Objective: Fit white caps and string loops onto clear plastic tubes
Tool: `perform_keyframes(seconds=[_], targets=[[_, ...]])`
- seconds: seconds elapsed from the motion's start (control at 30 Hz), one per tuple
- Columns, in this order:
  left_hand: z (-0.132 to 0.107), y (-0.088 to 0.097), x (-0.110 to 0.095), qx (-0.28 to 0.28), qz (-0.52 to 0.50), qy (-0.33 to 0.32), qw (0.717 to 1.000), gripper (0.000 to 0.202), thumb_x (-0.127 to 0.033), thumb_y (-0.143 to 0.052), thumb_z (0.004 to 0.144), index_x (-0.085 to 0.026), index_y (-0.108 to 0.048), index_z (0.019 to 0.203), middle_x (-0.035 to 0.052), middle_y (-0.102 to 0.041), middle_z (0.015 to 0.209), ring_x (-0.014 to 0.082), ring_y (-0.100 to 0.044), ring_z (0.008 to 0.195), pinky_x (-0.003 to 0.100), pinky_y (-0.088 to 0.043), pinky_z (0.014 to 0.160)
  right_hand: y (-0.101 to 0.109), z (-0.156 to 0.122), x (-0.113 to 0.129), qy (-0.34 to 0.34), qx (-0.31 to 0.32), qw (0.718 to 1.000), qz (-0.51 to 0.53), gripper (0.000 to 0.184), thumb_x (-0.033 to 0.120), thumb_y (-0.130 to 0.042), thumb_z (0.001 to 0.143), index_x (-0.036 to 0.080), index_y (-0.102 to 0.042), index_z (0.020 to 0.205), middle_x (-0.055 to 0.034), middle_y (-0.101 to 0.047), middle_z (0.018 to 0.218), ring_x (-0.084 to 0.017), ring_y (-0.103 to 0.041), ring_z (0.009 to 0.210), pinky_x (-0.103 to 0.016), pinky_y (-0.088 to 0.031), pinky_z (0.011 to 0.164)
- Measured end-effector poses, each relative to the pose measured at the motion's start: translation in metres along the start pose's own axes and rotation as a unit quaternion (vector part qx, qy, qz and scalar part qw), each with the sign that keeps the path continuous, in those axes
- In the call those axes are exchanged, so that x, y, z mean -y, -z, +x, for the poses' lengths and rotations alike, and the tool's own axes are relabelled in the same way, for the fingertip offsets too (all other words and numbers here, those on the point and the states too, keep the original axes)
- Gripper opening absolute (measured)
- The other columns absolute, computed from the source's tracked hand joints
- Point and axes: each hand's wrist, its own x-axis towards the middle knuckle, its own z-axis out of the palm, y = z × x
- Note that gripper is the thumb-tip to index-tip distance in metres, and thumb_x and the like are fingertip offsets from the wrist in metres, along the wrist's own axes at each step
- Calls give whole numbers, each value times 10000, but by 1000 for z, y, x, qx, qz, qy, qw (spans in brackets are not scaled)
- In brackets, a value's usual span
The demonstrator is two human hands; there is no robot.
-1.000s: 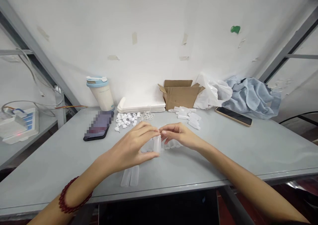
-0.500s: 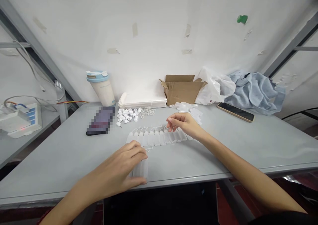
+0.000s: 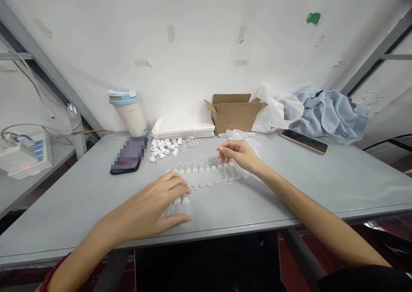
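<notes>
Several small translucent bottles point(image 3: 206, 176) with thin looped strings point(image 3: 195, 164) lie side by side in a row on the grey table. Near the table's front edge my left hand point(image 3: 157, 208) is open, thumb apart from the fingers, beside a second small group of such bottles point(image 3: 184, 206) that it partly covers. Beyond the right end of the row is my right hand point(image 3: 240, 154), its fingers curled and drawn together close to the strings. Whatever those fingertips may hold is too small or hidden to make out.
White caps point(image 3: 164, 147) and a bundle of string point(image 3: 190, 143) lie behind the row, with clear plastic pieces point(image 3: 238, 134) further right. A cardboard box point(image 3: 238, 116), white stack point(image 3: 183, 131), cup point(image 3: 130, 116), two phones point(image 3: 304, 141), plastic bag point(image 3: 277, 111) and blue cloth point(image 3: 328, 116) line the back.
My left thumb and fingers have opened wider, showing more of the front bottles. My right hand has shifted slightly away from the row. The whole view has tilted a little.
</notes>
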Motion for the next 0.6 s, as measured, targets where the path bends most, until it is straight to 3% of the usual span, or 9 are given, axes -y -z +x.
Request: perform_keyframes(seconds=[0.1, 0.2, 0.37, 0.47, 0.6], targets=[[23, 10, 22, -45, 0, 27, 999, 253, -405, -534, 910, -213, -617, 1052, 58, -651, 1014, 220, -590, 952, 324, -508, 793, 7, 6, -5, 6, -32, 999, -41, 237, 366, -575, 836, 148, -637, 763, -48, -679, 736, -135, -627, 611, -274, -492, 593], [56, 11, 59, -88, 26, 69, 993, 232, -329, -475, 900, -193, -646, 979, 64, -682, 966, 238, -611, 920, 362, -503, 802, 20, 14, -16, 31, -87, 986, -138, 198, 302, -525, 856, 157, -630, 769, -61, -689, 765, -158, -634, 664, -292, -492, 633], [86, -7, 116, -128, 97, 116, 980, 255, -198, -426, 810, -169, -674, 859, 103, -709, 903, 297, -609, 932, 438, -488, 816, 47, 28, -40, 121, -137, 910, -372, 190, 164, -468, 855, 155, -657, 874, -114, -704, 906, -217, -634, 835, -350, -482, 775], [84, -18, 126, -129, 99, 113, 980, 276, -197, -435, 810, -160, -686, 919, 109, -711, 946, 302, -585, 997, 439, -478, 842, 60, 33, -49, 128, -140, 882, -430, 223, 121, -468, 840, 136, -672, 928, -139, -697, 965, -248, -627, 932, -375, -470, 838], [80, -24, 123, -116, 97, 96, 984, 297, -182, -416, 838, -181, -705, 907, 96, -720, 913, 294, -573, 981, 454, -457, 849, 71, 36, -54, 122, -141, 872, -453, 271, 82, -463, 819, 145, -688, 957, -135, -696, 1015, -256, -616, 975, -395, -460, 871]])
